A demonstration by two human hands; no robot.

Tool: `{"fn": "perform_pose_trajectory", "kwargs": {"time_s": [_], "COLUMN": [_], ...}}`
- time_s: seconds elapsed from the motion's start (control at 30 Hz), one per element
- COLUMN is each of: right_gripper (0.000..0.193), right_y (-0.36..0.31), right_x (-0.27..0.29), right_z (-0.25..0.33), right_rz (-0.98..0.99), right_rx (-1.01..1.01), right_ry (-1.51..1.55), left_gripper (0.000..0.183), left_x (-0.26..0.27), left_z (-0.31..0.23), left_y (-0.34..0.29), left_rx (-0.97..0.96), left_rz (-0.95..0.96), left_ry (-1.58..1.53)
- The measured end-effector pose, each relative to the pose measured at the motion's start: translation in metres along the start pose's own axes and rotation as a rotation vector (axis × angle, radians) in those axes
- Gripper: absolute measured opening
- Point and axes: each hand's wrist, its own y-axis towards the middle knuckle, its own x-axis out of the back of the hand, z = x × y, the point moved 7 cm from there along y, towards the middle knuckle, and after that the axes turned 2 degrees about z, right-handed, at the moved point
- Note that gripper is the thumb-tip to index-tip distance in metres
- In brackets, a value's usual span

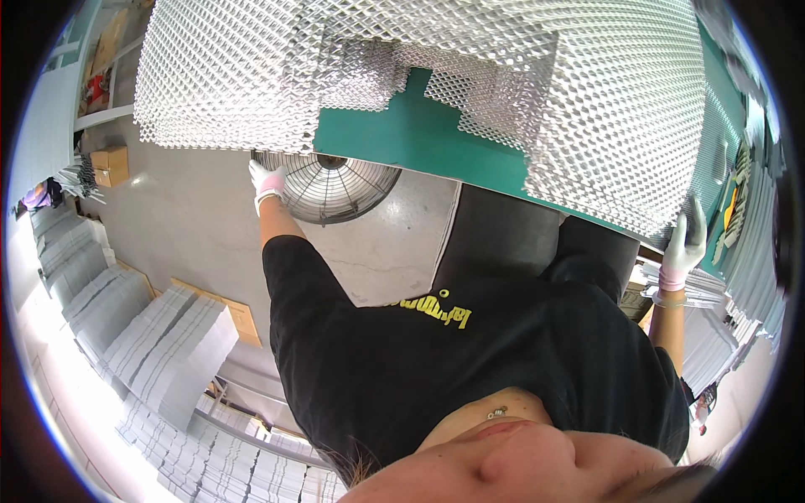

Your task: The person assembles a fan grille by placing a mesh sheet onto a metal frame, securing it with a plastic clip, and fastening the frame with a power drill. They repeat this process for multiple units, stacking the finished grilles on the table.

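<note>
Mesh (620, 109) is already on the green table (402, 130), spread L & R of a bare gap in the middle, w/ stepped edges overlapping there; can't tell if it's one sheet or several. Person's L hand (267, 179), gloved, is at the near L edge of the mesh, by the fan (344, 189); can't tell if its fingers grip. R hand (686, 241), also gloved, is by the near R corner, fingers extended, thumb slightly apart; can't tell if it's pinching the edge. Positioning is prob. only part done: hands are out at both sides & layers don't look lined up. How much is left, can't say
</note>
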Motion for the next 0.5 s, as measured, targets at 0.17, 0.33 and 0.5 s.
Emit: {"fn": "perform_pose_trajectory", "kwargs": {"time_s": [0.17,0.33,0.5], "right_gripper": [0.043,0.042,0.039], "right_y": [-0.001,0.001,0.0], "right_x": [0.001,0.001,0.004], "right_z": [-0.006,0.002,-0.017], "right_rz": [0.012,0.014,0.014], "right_rx": [-0.009,0.044,-0.03], "right_ry": [0.049,-0.055,0.015], "left_gripper": [0.102,0.101,0.089], "left_x": [0.001,0.004,-0.008], "left_z": [-0.004,-0.008,-0.044], "left_y": [0.001,-0.004,-0.043], "left_rx": [-0.007,0.032,-0.006], "left_rz": [-0.008,-0.025,-0.328], "left_ry": [0.009,0.034,0.384]}}
